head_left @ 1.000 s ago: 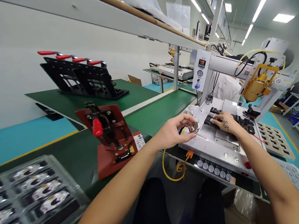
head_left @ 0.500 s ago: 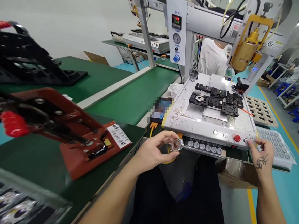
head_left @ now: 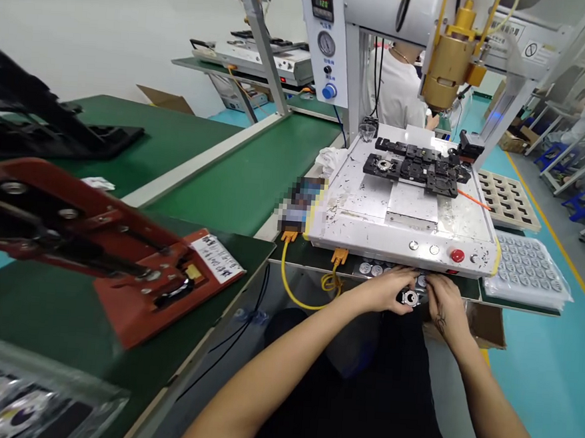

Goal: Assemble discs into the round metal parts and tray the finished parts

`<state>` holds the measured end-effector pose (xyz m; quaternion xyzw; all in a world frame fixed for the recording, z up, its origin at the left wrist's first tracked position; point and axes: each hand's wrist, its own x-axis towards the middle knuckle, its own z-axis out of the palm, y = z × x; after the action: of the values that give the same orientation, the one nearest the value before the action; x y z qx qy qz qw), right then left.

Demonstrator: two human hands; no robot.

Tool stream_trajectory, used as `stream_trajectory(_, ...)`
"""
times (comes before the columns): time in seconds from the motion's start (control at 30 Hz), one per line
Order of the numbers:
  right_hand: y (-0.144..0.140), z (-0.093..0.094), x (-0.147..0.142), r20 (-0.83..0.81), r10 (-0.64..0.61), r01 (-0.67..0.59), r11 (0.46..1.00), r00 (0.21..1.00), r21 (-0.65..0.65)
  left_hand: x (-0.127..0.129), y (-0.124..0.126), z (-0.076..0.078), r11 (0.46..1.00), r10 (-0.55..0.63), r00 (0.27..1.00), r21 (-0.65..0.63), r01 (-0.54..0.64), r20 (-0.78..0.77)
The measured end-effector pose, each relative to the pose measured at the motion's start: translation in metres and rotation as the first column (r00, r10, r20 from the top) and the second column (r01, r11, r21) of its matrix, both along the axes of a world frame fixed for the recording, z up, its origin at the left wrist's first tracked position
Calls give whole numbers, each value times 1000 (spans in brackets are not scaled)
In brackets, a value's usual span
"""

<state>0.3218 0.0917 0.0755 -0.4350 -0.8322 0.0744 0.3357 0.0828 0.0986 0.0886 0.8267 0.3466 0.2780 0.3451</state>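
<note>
my left hand (head_left: 385,291) and right hand (head_left: 441,303) pinch a small round metal ring part (head_left: 410,297) just below the white machine base (head_left: 401,236).

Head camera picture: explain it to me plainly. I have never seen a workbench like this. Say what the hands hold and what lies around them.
The view comes from a camera on the worker's head, looking down at both bare hands. The left hand and right hand meet on a small round metal part, just below the front edge of a white machine base. On that base sits a black fixture under a brass-coloured nozzle head. To the left lies a red clamp jig on a green bench. To the right is a clear tray of round parts.
</note>
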Motion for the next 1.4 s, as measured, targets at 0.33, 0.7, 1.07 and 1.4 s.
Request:
stream_trajectory(0.33, 3, -7, 4, 119, 81, -80, 997, 990, -18, -11, -29, -12, 999, 4, 1000, -39, -3, 18)
stream_trajectory(0.7, -1, -35, 18, 4, 193, -192, 981, 981, -30, -10, -23, -8, 995, 11, 998, -102, -5, 66)
stream_trajectory(1.07, -35, 9, 32, -302, -87, 16, 973, 949, -229, 6, -14, -12, 978, 205, 977, -62, -201, 62)
stream_trajectory(1.4, -41, 65, -13, -576, -320, -146, 772, 752, -619, -15, -63, 34, 911, 383, 879, -273, -310, 282)
